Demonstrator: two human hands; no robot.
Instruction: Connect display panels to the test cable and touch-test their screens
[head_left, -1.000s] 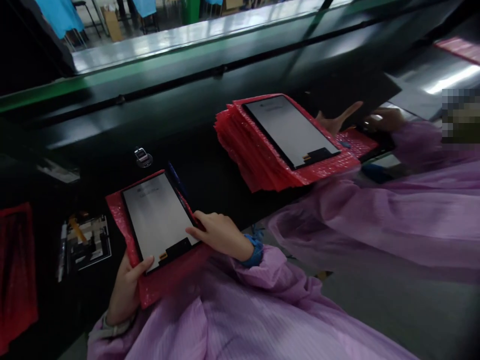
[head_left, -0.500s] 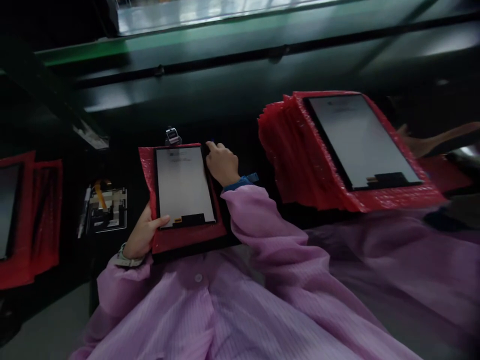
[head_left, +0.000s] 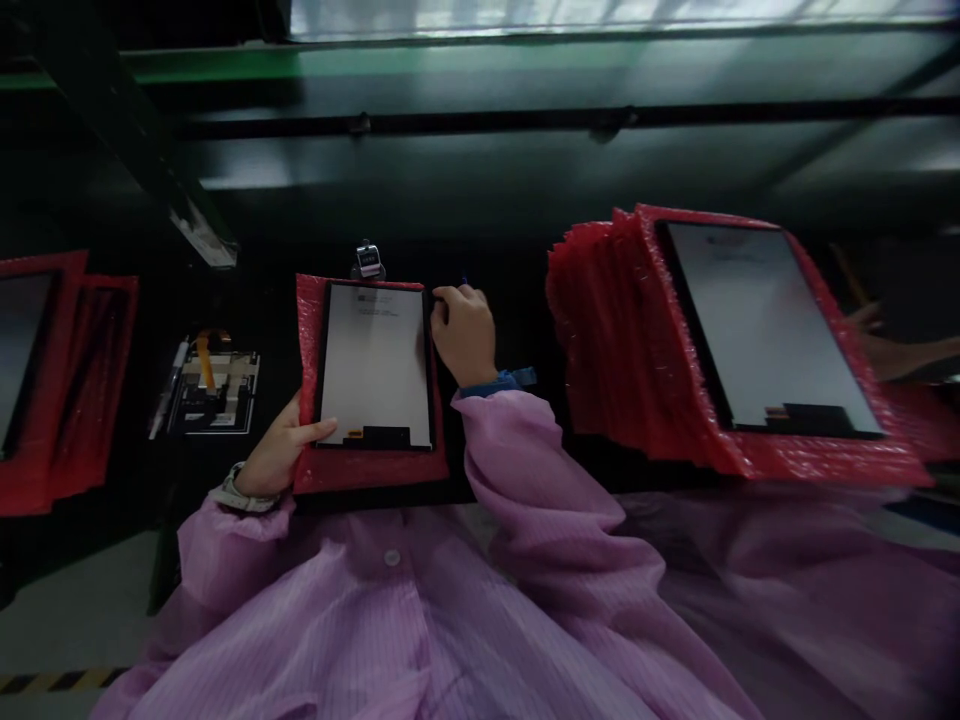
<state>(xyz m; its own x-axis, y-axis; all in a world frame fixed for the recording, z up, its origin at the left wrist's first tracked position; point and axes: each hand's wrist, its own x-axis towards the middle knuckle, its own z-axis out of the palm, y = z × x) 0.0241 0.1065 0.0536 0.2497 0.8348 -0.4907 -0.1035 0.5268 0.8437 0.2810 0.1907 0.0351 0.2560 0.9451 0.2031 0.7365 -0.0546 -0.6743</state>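
A flat display panel with a pale grey face and a black strip along its near edge lies on a red bubble-wrap sleeve in front of me. My left hand grips the lower left edge of both, thumb on the panel's face. Beside the panel's upper right corner is my right hand, its fingers curled and pinched together. A small blue tip shows just above those knuckles; what it belongs to is hidden. Beyond the panel's far edge stands a small metal counter.
On the right leans a thick stack of red sleeves with another display panel on top. Another person's hand shows behind it. To my left lie an opened electronic part, a white pen and more red sleeves.
The whole view has levelled and shifted, so the stack sits farther right. My right hand stays by the panel's upper right corner, its fingers now more curled. My left hand keeps its grip.
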